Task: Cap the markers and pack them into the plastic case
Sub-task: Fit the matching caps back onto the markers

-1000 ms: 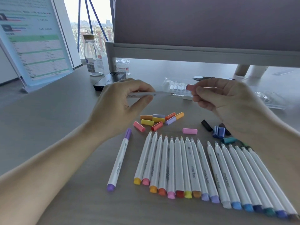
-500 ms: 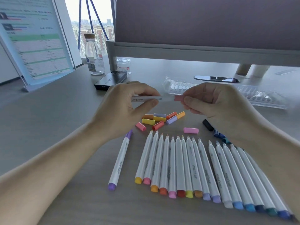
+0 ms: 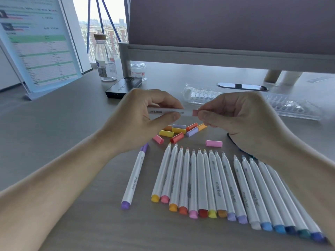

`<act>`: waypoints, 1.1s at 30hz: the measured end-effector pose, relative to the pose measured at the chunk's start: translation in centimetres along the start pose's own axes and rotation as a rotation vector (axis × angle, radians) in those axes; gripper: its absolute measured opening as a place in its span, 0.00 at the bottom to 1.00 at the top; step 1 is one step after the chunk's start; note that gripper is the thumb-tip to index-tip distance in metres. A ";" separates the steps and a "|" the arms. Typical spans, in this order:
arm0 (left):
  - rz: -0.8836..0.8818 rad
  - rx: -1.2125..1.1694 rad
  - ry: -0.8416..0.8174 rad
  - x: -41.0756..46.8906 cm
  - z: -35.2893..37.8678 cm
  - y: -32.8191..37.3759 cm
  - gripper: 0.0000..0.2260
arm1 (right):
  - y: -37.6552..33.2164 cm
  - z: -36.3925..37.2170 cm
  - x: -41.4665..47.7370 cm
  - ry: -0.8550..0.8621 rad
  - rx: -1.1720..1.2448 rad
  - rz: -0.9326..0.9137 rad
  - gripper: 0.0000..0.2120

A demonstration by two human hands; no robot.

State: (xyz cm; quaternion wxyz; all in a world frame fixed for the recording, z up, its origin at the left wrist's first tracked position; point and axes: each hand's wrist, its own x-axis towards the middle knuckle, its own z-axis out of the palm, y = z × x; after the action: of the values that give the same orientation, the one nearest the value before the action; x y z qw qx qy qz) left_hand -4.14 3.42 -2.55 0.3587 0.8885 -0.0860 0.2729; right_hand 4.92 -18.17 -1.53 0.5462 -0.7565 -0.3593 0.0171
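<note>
- Closest to the near edge of the desk [image 3: 54, 127] I see a row of uncapped markers [image 3: 216, 187] lying side by side. Their coloured butt ends face me and their tips point toward the far edge, fanning out a little to the right. Several barrels carry the word "marker" printed along their length.
- Just left of the row, apart from it, lies a purple marker [image 3: 135, 178] with its cap on, pointing the same way.
- Beyond the tips sits a cluster of loose caps [image 3: 178, 131] in yellow, orange, red and lilac, with a single pink cap [image 3: 213, 143] on its own to the right.
- Above the caps, my left hand [image 3: 137, 122] grips a white marker [image 3: 163, 111] between thumb and fingers. Its long axis is level, running left to right, and its "marker" print reads upside down to me.
- My right hand [image 3: 241, 115] pinches a pink-red cap [image 3: 194, 112] at the marker's right end. I cannot tell whether it is fully seated.
- Behind the hands the clear plastic case [image 3: 290, 107] lies open across the desk.
- Toward the far left corner are a black box [image 3: 125, 86], a small jar [image 3: 138, 70] and a clear bottle [image 3: 105, 60]. Their labels are too blurred to read.
</note>
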 end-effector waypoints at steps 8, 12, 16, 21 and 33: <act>-0.008 0.007 0.003 -0.2 -0.2 0.3 0.06 | 0.2 0.2 0.1 -0.004 0.034 -0.026 0.04; 0.004 0.020 0.011 -0.2 -0.1 0.4 0.06 | 0.1 0.2 0.0 0.009 0.031 -0.024 0.03; 0.005 0.021 0.011 -0.1 -0.1 0.5 0.05 | 0.3 0.2 0.1 0.013 0.034 -0.030 0.02; -0.020 0.095 -0.034 0.2 -1.3 2.2 0.05 | 0.2 -0.1 0.1 -0.016 0.061 -0.094 0.03; -0.627 0.457 -0.559 -2.1 -3.7 8.0 0.11 | -0.4 0.0 -0.1 -0.040 -0.079 0.057 0.04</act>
State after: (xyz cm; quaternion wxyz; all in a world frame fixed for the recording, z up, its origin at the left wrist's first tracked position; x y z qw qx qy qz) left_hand -10.24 0.06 3.23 0.1824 0.9671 0.1552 -0.0861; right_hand 4.63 -18.15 -1.28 0.5078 -0.7869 -0.3489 0.0337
